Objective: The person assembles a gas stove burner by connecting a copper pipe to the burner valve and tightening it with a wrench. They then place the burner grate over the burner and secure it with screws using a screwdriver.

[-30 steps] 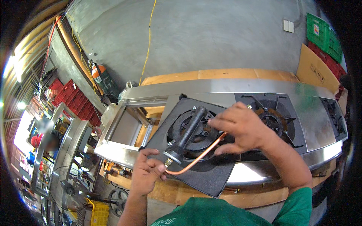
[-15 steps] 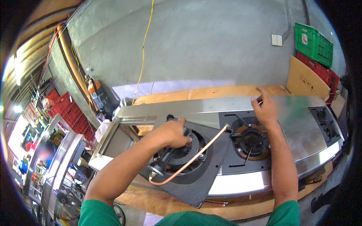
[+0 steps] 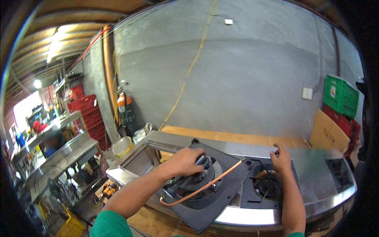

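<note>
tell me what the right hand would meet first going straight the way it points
The right hand points across the steel back edge, so the brown strip behind it looks first in line; depth is unclear, and if the hand is high enough, it would meet the gray wall instead.

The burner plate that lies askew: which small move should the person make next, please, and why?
Probably bring the right hand to the burner plate's right edge to steady it: only the left hand holds its burner, and the askew plate's near corner appears to jut past the stove's front edge.
</note>
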Tool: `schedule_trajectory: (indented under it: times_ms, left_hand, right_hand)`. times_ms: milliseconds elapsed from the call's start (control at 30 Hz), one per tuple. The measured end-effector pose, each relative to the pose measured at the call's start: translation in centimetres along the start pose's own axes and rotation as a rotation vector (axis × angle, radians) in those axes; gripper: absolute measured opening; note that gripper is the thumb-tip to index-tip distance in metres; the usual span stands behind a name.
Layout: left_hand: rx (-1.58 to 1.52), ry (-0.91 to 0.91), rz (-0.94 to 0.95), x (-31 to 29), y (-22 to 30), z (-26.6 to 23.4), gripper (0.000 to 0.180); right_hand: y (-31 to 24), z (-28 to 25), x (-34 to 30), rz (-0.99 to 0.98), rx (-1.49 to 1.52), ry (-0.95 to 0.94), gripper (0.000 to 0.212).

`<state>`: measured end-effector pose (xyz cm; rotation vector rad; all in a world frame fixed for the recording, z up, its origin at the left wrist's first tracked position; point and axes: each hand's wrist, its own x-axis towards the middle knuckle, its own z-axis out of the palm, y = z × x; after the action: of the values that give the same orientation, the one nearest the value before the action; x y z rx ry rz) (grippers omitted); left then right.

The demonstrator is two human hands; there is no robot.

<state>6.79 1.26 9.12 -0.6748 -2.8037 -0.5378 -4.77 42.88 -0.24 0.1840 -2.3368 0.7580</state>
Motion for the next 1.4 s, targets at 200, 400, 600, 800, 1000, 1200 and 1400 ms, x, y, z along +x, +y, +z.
schedule_trajectory:
  times_ms: [200, 400, 600, 800, 1000, 1200, 1400]
  left_hand:
    - [-0.406, 0.382, -0.02, -5.5, -4.0, -6.9, 0.055]
    - [-0.87, 0.669, 0.133, -8.7, -8.9, -10.3, 0.061]
    - [-1.021, 0.851, 0.322, -10.5, -15.1, -10.5, 0.068]
    - [-0.98, 1.03, 0.387, -11.6, -20.1, -9.8, 0.059]
    - [-1.058, 1.079, 0.376, -10.9, -23.4, -8.3, 0.061]
    - [-1.041, 0.981, 0.306, -10.7, -26.7, -6.7, 0.058]
    - [-1.096, 0.901, 0.288, -9.1, -27.3, -4.6, 0.054]
  right_hand:
    - [-9.8, 2.4, -2.0, 0.05, 0.655, -0.242, 0.033]
    - [-22.8, 11.8, -3.1, -0.269, 0.933, -0.457, 0.027]
    - [-34.0, 17.7, -4.9, -0.165, 1.196, -0.746, 0.022]
    - [-38.4, 21.0, -6.8, -0.057, 1.249, -0.813, 0.019]
    - [-39.7, 23.2, -6.8, 0.045, 1.245, -0.76, 0.02]
    - [-43.9, 21.6, -7.4, 0.207, 1.187, -0.586, 0.033]
    - [-41.7, 21.6, -7.8, 0.091, 1.143, -0.601, 0.033]
